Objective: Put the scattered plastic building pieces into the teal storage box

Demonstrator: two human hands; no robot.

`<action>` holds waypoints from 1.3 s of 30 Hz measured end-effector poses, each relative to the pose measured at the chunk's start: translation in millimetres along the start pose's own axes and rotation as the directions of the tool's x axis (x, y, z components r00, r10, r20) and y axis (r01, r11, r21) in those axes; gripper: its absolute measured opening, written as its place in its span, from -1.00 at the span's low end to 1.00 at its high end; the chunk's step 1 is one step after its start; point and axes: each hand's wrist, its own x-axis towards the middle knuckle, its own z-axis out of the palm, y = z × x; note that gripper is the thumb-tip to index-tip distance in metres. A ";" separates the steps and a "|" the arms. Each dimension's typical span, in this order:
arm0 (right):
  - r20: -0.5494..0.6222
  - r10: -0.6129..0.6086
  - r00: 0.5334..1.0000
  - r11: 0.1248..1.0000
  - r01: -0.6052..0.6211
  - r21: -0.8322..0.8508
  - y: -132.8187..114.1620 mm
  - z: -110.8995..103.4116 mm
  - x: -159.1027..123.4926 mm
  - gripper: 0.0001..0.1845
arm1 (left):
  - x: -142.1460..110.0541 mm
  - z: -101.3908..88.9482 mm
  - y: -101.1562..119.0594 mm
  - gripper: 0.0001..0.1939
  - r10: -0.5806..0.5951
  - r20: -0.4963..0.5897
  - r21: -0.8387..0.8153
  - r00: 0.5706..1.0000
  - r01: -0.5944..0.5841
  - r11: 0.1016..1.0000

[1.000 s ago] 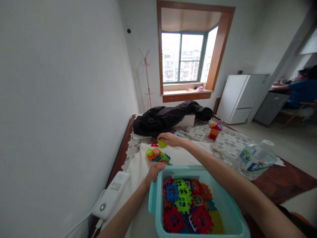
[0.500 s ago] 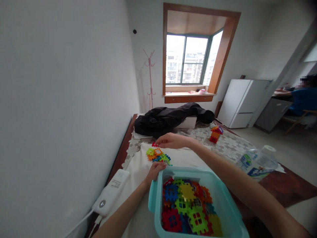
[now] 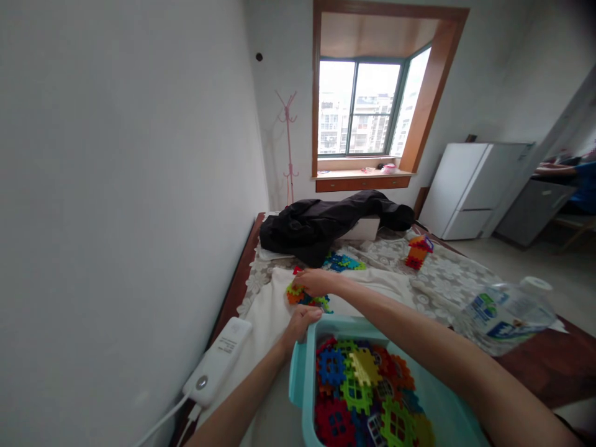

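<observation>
A teal plastic bin [image 3: 298, 379] full of several coloured interlocking toy tiles [image 3: 358, 385] sits close to me on a white cloth. My left hand [image 3: 300, 323] rests curled on the bin's far left corner. My right hand [image 3: 314, 281] reaches past the bin and lies with fingers closed on a small pile of coloured tiles [image 3: 302, 295] on the cloth; what it grips is hidden under the fingers. A red tile [image 3: 298, 270] peeks out just beyond it.
A white power bank [image 3: 218, 363] with a cable lies at the left by the wall. A black jacket [image 3: 326, 223] and blue-green tiles [image 3: 344, 262] lie further back, a small tile house [image 3: 418, 251] to the right, a water bottle [image 3: 507, 310] at right.
My right hand has come down and nearer from the red tile onto the coloured pile. The view has shifted left. The left hand has stayed on the bin's corner.
</observation>
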 end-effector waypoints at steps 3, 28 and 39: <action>-0.002 0.126 0.992 0.992 -0.126 -0.026 1.6 -5.2 -3.0 -0.59 | 1.1 -0.5 -0.7 -0.55 0.000 0.007 -0.002 1.000 0.000 1.000; 0.034 0.118 0.992 0.993 -0.119 0.001 16.1 1.4 -1.8 -0.49 | -0.3 1.3 0.0 -0.52 -0.004 -0.005 0.007 1.000 0.004 1.000; -0.046 0.155 0.987 0.987 -0.152 0.056 2.4 -2.3 -2.3 -0.40 | 1.1 0.8 1.9 -0.50 0.001 0.001 0.009 1.000 -0.001 1.000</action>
